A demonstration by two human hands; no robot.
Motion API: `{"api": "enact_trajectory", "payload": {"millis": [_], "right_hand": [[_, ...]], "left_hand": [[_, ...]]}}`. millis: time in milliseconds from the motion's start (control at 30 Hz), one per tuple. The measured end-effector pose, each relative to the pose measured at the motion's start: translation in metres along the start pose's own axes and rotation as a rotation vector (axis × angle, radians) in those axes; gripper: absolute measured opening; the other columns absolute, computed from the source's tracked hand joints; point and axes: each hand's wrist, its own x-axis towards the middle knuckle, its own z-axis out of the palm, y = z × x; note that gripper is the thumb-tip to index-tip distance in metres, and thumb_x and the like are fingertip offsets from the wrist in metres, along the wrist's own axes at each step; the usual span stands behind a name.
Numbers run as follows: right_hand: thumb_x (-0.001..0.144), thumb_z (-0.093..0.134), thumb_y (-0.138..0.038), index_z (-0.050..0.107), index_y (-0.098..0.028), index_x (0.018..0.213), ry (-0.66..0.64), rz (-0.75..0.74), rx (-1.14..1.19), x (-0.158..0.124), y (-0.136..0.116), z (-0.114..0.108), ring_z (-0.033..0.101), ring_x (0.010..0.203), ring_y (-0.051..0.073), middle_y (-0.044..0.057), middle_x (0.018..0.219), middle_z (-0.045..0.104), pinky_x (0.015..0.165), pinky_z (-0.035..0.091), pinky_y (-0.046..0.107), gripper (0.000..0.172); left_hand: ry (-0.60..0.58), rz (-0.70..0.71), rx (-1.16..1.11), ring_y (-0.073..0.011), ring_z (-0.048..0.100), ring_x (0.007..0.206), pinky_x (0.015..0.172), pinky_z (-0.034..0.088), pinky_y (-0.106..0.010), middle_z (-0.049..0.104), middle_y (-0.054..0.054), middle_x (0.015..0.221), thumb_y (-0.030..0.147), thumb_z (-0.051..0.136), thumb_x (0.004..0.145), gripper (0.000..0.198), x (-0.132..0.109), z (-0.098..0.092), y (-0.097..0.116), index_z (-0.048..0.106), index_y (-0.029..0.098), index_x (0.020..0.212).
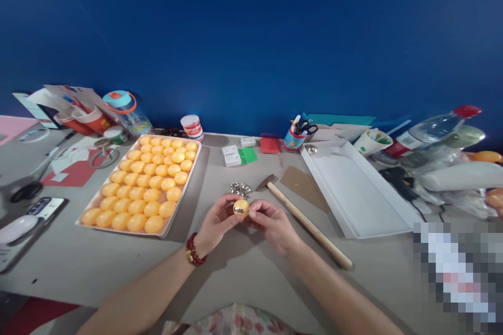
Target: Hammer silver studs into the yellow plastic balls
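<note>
Between the fingers of my left hand (219, 221) is an orange table tennis ball (241, 206), with shiny silver pieces on its near side. My right hand (274, 224) is closed in a pinch against the ball's right side; what sits between its fingertips is too small to make out. Just beyond the ball lies a small heap of shiny metal thumbtacks (240, 188). A hammer (310, 222) with a wooden handle rests to the right of my right hand. On the left, a shallow box (172, 220) holds rows of more orange balls.
A white tray (349, 193) stands at right, with one silver-studded ball (312, 149) in its far corner. Small white boxes (231, 156), a green paper (247, 155) and a pen cup (294, 138) are farther back. A phone (29, 227) lies left; bottles (428, 133) crowd the right.
</note>
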Motion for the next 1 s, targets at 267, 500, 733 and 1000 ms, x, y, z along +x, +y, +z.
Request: {"api": "enact_trajectory", "payload": {"millis": [267,500,733,1000], "right_hand": [[0.069,0.082,-0.034,0.065,-0.018,0.073,0.014,-0.042,-0.024,-0.0015,0.0000,0.0022,0.057,0.066,0.011,-0.001,0.073,0.064,0.063,0.042,0.023,0.024],[0.069,0.082,-0.036,0.065,-0.018,0.073,0.031,-0.063,-0.057,-0.0023,0.0006,0.0030,0.056,0.066,0.012,-0.001,0.070,0.063,0.064,0.042,0.024,0.024],[0.071,0.080,-0.036,0.066,-0.018,0.074,0.003,-0.093,-0.105,-0.0021,0.0002,0.0011,0.056,0.070,0.013,0.000,0.073,0.064,0.067,0.043,0.026,0.023],[0.070,0.080,-0.039,0.065,-0.018,0.072,0.016,-0.091,-0.124,-0.0029,-0.0042,0.0043,0.053,0.065,0.011,-0.001,0.070,0.060,0.061,0.041,0.023,0.025]], "left_hand": [[-0.010,0.003,-0.002,-0.0143,0.061,0.085,0.075,0.054,-0.026,0.065,-0.002,0.098,0.021,0.074,0.077,0.032,0.0000,0.0000,-0.0002,0.063,0.022,0.107],[-0.005,0.004,-0.013,-0.0148,0.061,0.086,0.076,0.054,-0.026,0.066,-0.003,0.099,0.020,0.075,0.076,0.033,0.0004,-0.0007,-0.0012,0.064,0.022,0.107],[0.008,-0.001,-0.014,-0.0159,0.062,0.086,0.076,0.055,-0.028,0.066,-0.004,0.100,0.020,0.076,0.075,0.034,-0.0001,0.0003,-0.0001,0.065,0.021,0.107],[0.009,0.010,-0.010,-0.0154,0.062,0.085,0.076,0.054,-0.028,0.066,-0.003,0.100,0.021,0.076,0.075,0.034,0.0006,-0.0003,-0.0017,0.065,0.022,0.107]]}}
